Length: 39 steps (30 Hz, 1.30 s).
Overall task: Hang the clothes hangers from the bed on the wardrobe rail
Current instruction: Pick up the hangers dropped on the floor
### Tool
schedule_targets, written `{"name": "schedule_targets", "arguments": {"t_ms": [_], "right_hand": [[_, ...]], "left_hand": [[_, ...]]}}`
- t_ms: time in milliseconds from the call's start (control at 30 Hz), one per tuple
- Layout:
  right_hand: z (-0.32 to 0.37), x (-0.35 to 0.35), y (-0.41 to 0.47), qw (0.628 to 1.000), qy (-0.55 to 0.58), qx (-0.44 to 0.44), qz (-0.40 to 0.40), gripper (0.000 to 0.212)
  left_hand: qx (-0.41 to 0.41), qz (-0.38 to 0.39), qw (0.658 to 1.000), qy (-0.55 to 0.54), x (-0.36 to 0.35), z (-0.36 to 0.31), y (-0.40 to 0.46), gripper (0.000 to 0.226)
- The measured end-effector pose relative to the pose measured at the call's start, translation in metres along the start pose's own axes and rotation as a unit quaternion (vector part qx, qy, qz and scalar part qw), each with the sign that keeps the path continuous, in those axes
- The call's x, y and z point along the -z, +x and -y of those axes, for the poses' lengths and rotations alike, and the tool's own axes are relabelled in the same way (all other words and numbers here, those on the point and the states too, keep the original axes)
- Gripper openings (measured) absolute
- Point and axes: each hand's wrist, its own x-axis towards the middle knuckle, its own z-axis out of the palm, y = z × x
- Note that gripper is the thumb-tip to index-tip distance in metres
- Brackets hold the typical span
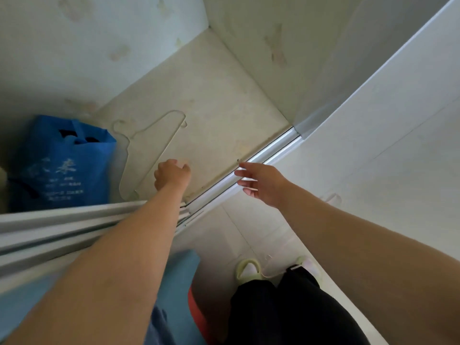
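A thin pale wire hanger shows against the beige floor of the wardrobe, its hook pointing toward the blue bag. My left hand reaches into the wardrobe just right of the hanger's lower edge. Its fingers are curled into a fist and nothing shows inside it. My right hand hovers over the sliding-door track with fingers spread and relaxed, holding nothing. The wardrobe rail and the bed are out of view.
A blue fabric bag stands in the wardrobe's left corner, next to the hanger. Sliding door panels cross under my left forearm. A white door stands at the right. My feet in pale slippers stand on the tiled floor.
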Motion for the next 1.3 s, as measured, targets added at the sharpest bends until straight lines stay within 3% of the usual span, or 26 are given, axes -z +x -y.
{"name": "schedule_targets", "arguments": {"t_ms": [300,600,767,867,967,1067,1167,1300], "right_hand": [[-0.069,0.014,0.113,0.998,-0.023,0.032,-0.058,0.021],[-0.093,0.026,0.173,0.994,-0.051,0.069,-0.073,0.028],[-0.099,0.037,0.179,0.992,-0.051,0.067,-0.094,0.026],[-0.119,0.059,0.178,0.985,-0.072,0.056,-0.146,0.022],[-0.151,0.095,0.177,0.965,-0.083,0.015,-0.248,0.015],[-0.187,0.141,0.177,0.941,-0.147,-0.052,-0.3,0.019],[-0.221,0.176,0.174,0.921,-0.26,-0.138,-0.255,0.035],[-0.25,0.184,0.165,0.946,-0.148,-0.185,-0.221,0.044]], "left_hand": [[0.062,0.009,0.996,0.057,-0.075,0.032,0.111,0.053],[0.126,-0.046,0.991,0.005,-0.106,0.048,0.18,0.072],[0.136,-0.07,0.987,0.046,-0.106,0.054,0.184,0.058],[0.054,-0.046,0.979,0.192,-0.111,0.052,0.171,0.053],[-0.06,-0.047,0.962,0.261,-0.128,0.051,0.157,0.041],[-0.158,-0.096,0.955,0.234,-0.136,0.037,0.136,0.036],[-0.287,-0.14,0.936,0.15,-0.142,0.014,0.105,0.035],[-0.447,-0.185,0.87,0.096,-0.159,-0.009,0.061,0.028]]}}
